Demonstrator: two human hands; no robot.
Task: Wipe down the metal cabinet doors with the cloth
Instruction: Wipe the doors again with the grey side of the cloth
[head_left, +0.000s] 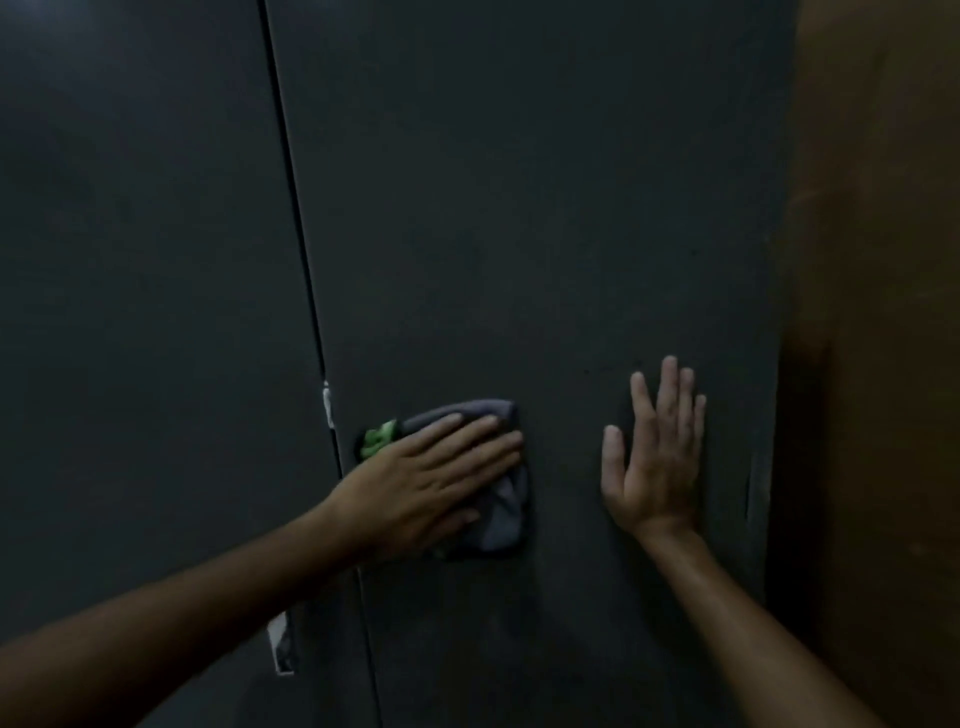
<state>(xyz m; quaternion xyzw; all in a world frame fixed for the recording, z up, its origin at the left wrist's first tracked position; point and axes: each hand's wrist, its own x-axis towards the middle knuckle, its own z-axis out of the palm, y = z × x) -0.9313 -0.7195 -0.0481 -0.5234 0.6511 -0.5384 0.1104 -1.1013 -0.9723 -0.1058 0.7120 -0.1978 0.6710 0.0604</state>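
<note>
- Left hand (431, 478) lies flat on the cloth (498, 499), fingers straight and together, pointing right — pressing it against the right door (519, 208), no curl round it.
- Cloth is grey-blue, bunched; it sticks out above the fingers and below-right of the palm. A green patch (379, 436) shows at its upper-left corner, just beside the wrist side of the hand.
- Cloth sits low on the right door, near the vertical seam (296, 234) between the two doors; its left edge is just right of that seam.
- Right hand (654, 457) is also flat on the same door, fingers straight, slightly spread, pointing up, thumb out to the left. Holds nothing.
- The hands are apart — a strip of bare door between the cloth and the right thumb.
- Right hand is close to the door's right edge (779, 364); past it, a brown wall (883, 312).
- Open room: broad dark panel above both hands, and some below the cloth.
- Left door (130, 260) fills the left side; a small pale tag (327, 405) at the seam and another pale piece (283, 644) lower down. Too dim to tell what they are.
</note>
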